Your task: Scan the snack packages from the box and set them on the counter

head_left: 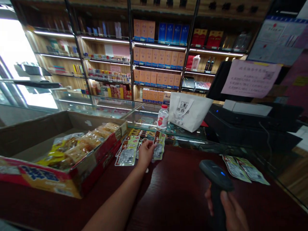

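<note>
- L hand (pixel 145 153): thumb + fingers pinched on the L edge of a flat snack packet (pixel 159 146). Packet's tipped up at the near side of the glass display, R of the loose packet pile (pixel 129 152); can't tell if its bottom end touches the worktop (pixel 178 189).
- R hand (pixel 232 207): wrapped round the grip of a dark handheld scanner (pixel 215 175), blue light showing on top, head above the worktop. Thumb on near side; trigger finger pos. unclear.
- Packet handling: prob. v. light, soft + bendy, w/ a slick shiny film, so may slip or fold if pinched at one corner only. Contents prob. squash a bit; not v. fragile. Best hold = edge seal, thumb one side, fingers other, printed faces uncovered.
- Scanner handling: looks stiff, hard plastic, a bit heavier than packet, prob. top-heavy. Take hold round the handle, high up under the head, w/ full wrap.
- Nearby: two more packets (pixel 245 168) lie flat, far R; open carton (pixel 96 166) w/ bagged food, L of pile; red-capped bottle (pixel 163 118) just behind held packet, white bag (pixel 189 110) beside it.
</note>
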Available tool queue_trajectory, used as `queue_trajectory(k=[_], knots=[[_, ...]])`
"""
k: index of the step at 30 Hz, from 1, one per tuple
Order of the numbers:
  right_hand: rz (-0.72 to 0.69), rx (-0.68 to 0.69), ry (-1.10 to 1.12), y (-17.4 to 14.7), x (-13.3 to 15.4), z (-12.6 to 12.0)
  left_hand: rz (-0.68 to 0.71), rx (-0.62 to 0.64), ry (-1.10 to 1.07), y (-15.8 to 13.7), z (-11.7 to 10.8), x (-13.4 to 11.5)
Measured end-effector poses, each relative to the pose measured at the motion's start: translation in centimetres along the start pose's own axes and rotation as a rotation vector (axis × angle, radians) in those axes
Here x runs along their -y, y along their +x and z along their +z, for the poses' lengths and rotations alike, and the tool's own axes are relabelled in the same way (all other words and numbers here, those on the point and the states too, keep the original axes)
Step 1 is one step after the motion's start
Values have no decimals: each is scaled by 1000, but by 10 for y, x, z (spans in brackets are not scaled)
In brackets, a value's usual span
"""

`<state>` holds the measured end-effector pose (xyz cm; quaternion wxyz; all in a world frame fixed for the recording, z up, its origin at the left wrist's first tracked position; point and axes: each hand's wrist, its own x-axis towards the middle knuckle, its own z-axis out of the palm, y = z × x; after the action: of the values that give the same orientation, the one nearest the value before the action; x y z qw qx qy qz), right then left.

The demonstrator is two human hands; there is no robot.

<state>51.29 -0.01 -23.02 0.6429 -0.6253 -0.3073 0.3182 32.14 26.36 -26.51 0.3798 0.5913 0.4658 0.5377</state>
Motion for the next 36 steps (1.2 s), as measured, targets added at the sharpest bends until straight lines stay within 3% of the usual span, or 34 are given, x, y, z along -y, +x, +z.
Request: queue_trajectory(k=[3,8,16,20,23,36], knots=[[-45,38,-19,5,15,5,-28,67,-192,-11,17,5],[-144,144,-49,27,18,7,-102,132,-309,-20,32,12],[-143,239,-52,52,-5,10,-82,49,-341,-7,31,23],[-86,251,-24,56,-25,1,-83,37,-354,-3,30,27],[-44,356,-93,57,-34,-8,-85,46,-355,-3,31,29],[-100,400,-164,48,-23,-6,-87,41,-373,-2,29,27]])
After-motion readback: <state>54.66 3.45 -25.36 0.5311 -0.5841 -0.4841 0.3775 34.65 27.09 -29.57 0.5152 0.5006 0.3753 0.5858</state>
